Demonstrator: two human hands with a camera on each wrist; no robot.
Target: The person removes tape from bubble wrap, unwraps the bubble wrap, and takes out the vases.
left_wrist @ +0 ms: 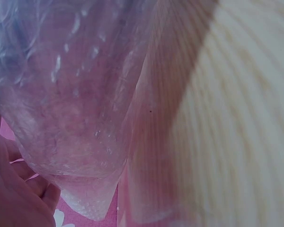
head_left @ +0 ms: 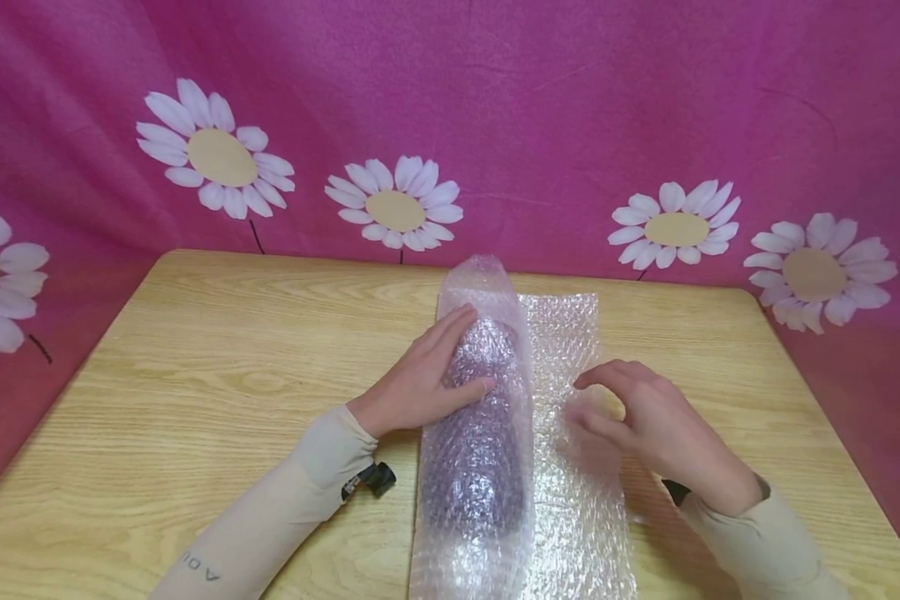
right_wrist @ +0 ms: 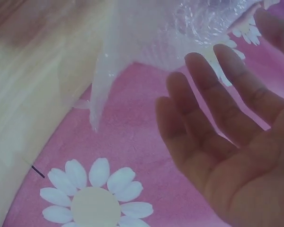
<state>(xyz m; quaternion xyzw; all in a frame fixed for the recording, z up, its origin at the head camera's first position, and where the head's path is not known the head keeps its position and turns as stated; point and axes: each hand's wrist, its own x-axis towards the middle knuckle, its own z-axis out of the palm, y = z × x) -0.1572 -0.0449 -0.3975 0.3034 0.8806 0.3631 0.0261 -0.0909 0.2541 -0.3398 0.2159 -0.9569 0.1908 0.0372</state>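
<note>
A long purplish item wrapped in clear bubble wrap (head_left: 474, 467) lies lengthwise at the table's middle; the layers hide what kind of thing it is. My left hand (head_left: 420, 375) rests on the upper part of this bundle, fingers extended and thumb spread across it. In the left wrist view, the hand (left_wrist: 23, 198) lies along the side of the wrapped bundle (left_wrist: 71, 104). A flat stretch of the wrap (head_left: 570, 517) extends out to the bundle's right. Above that stretch is my right hand (head_left: 660, 425), its fingers loosely bent. Nothing sits in the right palm (right_wrist: 236, 156) in the right wrist view.
Beneath everything is a wooden table (head_left: 232, 358) with rounded far corners. A pink cloth (head_left: 525, 100) printed with white daisies hangs behind the table and at both sides. Each wrist wears a dark camera, such as the left wrist camera (head_left: 375, 479).
</note>
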